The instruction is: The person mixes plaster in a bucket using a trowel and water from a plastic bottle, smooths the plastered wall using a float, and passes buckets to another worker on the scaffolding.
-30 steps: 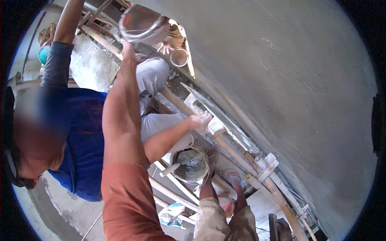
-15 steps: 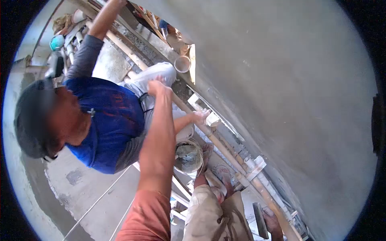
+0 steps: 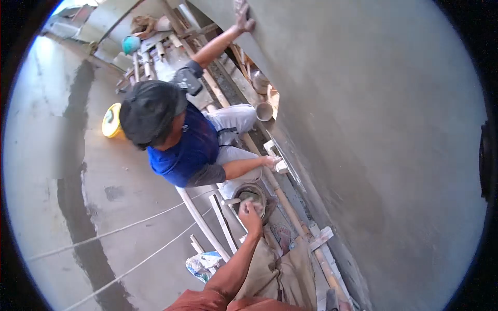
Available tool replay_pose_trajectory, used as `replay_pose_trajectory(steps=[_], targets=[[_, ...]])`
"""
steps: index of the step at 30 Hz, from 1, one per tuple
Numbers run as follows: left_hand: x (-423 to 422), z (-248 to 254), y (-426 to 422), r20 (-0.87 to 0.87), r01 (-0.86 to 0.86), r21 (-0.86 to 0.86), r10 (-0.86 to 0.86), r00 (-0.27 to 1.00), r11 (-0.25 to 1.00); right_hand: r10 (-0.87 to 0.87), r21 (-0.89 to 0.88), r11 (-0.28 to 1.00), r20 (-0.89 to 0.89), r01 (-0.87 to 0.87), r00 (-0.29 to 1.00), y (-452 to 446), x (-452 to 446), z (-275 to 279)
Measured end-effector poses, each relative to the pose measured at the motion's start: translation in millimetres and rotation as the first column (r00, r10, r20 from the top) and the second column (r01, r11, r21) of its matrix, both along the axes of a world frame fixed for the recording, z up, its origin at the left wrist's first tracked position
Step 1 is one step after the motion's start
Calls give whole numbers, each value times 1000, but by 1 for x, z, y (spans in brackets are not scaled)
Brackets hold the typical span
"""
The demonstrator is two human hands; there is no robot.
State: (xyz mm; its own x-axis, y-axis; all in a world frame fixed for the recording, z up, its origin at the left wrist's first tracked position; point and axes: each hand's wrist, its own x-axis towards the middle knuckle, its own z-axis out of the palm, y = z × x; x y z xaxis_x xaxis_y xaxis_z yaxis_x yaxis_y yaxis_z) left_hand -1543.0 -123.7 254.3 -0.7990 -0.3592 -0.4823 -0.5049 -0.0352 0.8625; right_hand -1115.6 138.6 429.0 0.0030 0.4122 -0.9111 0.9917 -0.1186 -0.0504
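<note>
My left hand [image 3: 251, 211] is over the mouth of a bucket [image 3: 264, 193] of grey wet mortar [image 3: 250, 197]. Its fingers look curled together, though slightly blurred, and whatever they may hold cannot be made out. A pale stick-like handle [image 3: 231, 201] juts over the bucket's rim beside my fingers. At the bottom edge, my right hand [image 3: 344, 306] is mostly cut off by the frame, with a plastering trowel [image 3: 332, 299] in its grip. The trowel's dark flat blade stands on edge near the bamboo pole.
A co-worker in a blue shirt [image 3: 199, 140] crouches ahead, one hand [image 3: 243, 18] on the plastered wall [image 3: 384, 129], the other [image 3: 271, 162] at a white block. Bamboo poles [image 3: 282, 199] run along the wall. A yellow bucket [image 3: 111, 122] and ropes [image 3: 129, 228] lie left.
My left hand has drawn back from near the co-worker's knee to the bucket. My right hand and trowel sit lower, partly out of frame. The view has shifted; the co-worker's head now tilts down.
</note>
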Motion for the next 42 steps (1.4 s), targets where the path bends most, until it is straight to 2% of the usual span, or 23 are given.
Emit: replay_pose_trajectory(steps=[4, 6, 10, 12, 14, 18, 20, 23, 25, 26, 27, 28, 29, 30, 32, 33, 35, 37, 38, 39, 40, 41, 42], targets=[[56, 13, -7, 75, 16, 52, -20, 997, 999, 61, -23, 998, -18, -62, 998, -6, 20, 0], [65, 24, -7, 104, 130, 119, -143, 984, 984, 78, -19, 997, -45, -79, 996, -5, 27, 4], [53, 37, -12, 42, 223, 156, -232, 972, 962, 114, -17, 993, -79, -115, 990, -3, 36, 5], [40, 40, -19, 13, 190, 206, -197, 980, 960, 126, -11, 992, -78, -128, 989, -3, 46, 8], [27, 44, -25, -36, 291, 4, -290, 956, 957, 140, -8, 990, -82, -141, 987, -2, 58, 13], [10, 57, -31, -19, 302, 24, -302, 953, 953, 152, 4, 988, -98, -152, 984, 0, 84, 21], [7, 70, -27, 4, 426, -100, -428, 904, 899, 151, 4, 988, -108, -152, 983, -4, 101, 30], [20, 34, -13, 32, 711, -199, -721, 693, 674, 164, 17, 986, -147, -163, 975, -6, 106, 33], [38, 92, 19, -1, 916, -170, -929, 369, 364, 159, 7, 987, -152, -160, 975, -13, 91, 38], [50, 113, 34, -48, 972, -94, -976, 212, 215, -154, -82, 988, -391, 132, 907, -16, 48, 41], [63, 131, 50, -106, 998, -38, -993, 53, 57, -443, -242, 895, -574, 374, 689, -18, 9, 42], [75, 149, 68, -71, 982, 147, -991, -109, -119, -433, -247, 900, -586, 358, 685, -18, -10, 45], [95, 157, 77, -140, 980, 86, -976, -168, -181, -423, -273, 904, -684, 329, 594, -15, -36, 47], [111, 165, 92, -230, 938, 289, -965, -127, -192, -415, -300, 907, -766, 297, 491, -13, -61, 51], [150, 155, 117, -363, 780, 603, -928, 79, -170, -344, -257, 937, -795, 236, 500, -11, -107, 63], [155, 158, 131, -365, 786, 594, -928, 76, -169, -267, -178, 958, -840, 225, 472, -15, -124, 66], [175, 175, 143, -440, 952, 273, -862, 250, 136, -66, 6, 985, -912, 174, 406, -21, -152, 66], [159, 199, 151, -291, 950, 164, -906, 305, 267, 112, 178, 973, -922, 148, 370, -29, -169, 67], [156, 169, 154, -280, 942, 216, -908, 311, 257, 135, 208, 966, -910, 151, 392, -28, -161, 46], [143, 201, 150, -177, 918, 305, -932, 317, 254, 211, 315, 935, -862, 162, 461, -31, -163, 57], [130, 193, 146, -176, 987, 116, -976, 129, 110, 434, 536, 838, -769, 103, 470, -27, -166, 86], [120, 200, 145, -2, 993, 87, -996, 86, 86, 506, 664, 739, -659, 115, 556, -26, -162, 127], [114, 253, 147, -272, 984, 179, -959, 73, 24, 580, 814, 549, -536, 191, 614, -25, -150, 143]])
